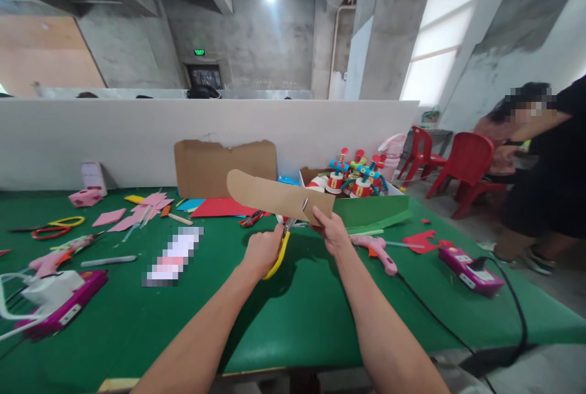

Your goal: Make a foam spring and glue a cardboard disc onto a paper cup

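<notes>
A long strip of brown cardboard (270,196) with one rounded end is held up above the green table. My right hand (332,230) pinches its right end, thumb on the near face. My left hand (264,252) is closed round the yellow handle of a pair of scissors (280,257). The scissor blades meet the lower edge of the cardboard, and a blade tip shows through a slit near its right end. Most of the blades are hidden by the cardboard. A pink glue gun (378,252) lies on the table just right of my right hand.
Purple power strips (471,269) with cables lie at both sides. Colourful paper figures (354,174) stand in a box at the back. Red-and-yellow scissors (57,227), pink paper pieces (140,211) and a second glue gun (59,254) lie left. A white partition (137,128) borders the table.
</notes>
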`<state>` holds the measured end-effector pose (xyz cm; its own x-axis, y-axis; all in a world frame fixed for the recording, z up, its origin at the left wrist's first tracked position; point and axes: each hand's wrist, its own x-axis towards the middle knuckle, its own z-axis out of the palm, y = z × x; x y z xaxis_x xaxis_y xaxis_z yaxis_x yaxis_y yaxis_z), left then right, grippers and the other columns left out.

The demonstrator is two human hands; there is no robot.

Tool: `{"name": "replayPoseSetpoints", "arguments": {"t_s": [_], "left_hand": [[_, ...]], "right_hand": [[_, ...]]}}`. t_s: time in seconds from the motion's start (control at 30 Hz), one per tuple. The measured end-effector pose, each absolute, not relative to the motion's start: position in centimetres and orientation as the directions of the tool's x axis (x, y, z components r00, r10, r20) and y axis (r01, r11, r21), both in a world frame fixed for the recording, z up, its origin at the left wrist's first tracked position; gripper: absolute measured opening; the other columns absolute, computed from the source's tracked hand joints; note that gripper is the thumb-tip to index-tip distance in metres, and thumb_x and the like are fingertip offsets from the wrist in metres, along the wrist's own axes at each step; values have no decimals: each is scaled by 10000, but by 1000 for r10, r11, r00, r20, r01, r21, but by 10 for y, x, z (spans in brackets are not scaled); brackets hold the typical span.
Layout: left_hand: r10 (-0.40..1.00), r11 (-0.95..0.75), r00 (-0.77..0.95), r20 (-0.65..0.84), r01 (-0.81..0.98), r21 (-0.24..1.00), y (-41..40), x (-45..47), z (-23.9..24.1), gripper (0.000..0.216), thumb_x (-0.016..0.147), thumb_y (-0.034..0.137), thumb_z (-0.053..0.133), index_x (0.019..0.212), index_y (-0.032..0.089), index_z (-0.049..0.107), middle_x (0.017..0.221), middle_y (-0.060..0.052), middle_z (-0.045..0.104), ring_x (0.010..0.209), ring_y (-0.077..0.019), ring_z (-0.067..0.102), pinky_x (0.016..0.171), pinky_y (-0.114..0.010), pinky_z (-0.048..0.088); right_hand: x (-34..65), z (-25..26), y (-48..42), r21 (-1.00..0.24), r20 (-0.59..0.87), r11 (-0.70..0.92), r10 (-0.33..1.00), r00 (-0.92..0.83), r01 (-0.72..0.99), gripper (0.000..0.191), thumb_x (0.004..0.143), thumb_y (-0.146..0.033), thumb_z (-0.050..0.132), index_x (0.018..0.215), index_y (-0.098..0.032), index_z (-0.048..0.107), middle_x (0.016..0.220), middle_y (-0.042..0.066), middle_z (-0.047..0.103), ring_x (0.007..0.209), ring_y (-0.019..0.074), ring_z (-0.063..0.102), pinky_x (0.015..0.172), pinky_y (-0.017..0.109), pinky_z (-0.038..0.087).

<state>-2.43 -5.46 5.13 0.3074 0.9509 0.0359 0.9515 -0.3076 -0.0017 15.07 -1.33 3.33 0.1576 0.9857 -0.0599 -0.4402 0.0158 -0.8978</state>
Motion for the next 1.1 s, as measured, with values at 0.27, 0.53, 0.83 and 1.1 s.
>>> {"name": "replayPoseSetpoints", "arguments": {"t_s": [0.27, 0.53, 0.83, 1.1], "left_hand": [[952, -307, 306, 33, 952, 21, -54, -30, 52, 282, 902, 191, 340, 1150, 138, 464, 1008, -157, 678, 938, -270, 669, 789, -357, 487], [937, -346, 350, -22, 932, 112, -50, -37, 50, 274, 915, 207, 339, 1165, 152, 436, 1025, -146, 687, 944, -267, 671, 752, -342, 484], [945, -326, 328, -13, 943, 73, -48, -40, 50, 259, 919, 234, 324, 1120, 153, 465, 1017, -153, 689, 940, -291, 672, 739, -363, 491], [961, -277, 278, -4, 959, 57, -49, -34, 50, 326, 920, 240, 324, 1201, 148, 462, 1038, -161, 682, 950, -258, 668, 771, -341, 493]], "right_hand": [[155, 28, -11, -905, -85, -50, 994, 66, -422, 354, 520, -330, 849, 798, -200, 672, 750, 12, 718, 649, 149, 630, 535, 245, 495], [155, 21, -7, -916, -57, -34, 997, 46, -401, 373, 543, -350, 835, 837, -202, 660, 760, 16, 719, 660, 156, 641, 536, 248, 495], [149, 19, -6, -937, -7, 39, 991, 132, -348, 354, 531, -360, 838, 800, -206, 667, 738, 13, 717, 653, 165, 637, 532, 254, 508], [144, 16, -6, -913, -74, -38, 995, 73, -405, 344, 569, -317, 825, 845, -204, 654, 785, 21, 716, 701, 167, 646, 532, 250, 515]]}}
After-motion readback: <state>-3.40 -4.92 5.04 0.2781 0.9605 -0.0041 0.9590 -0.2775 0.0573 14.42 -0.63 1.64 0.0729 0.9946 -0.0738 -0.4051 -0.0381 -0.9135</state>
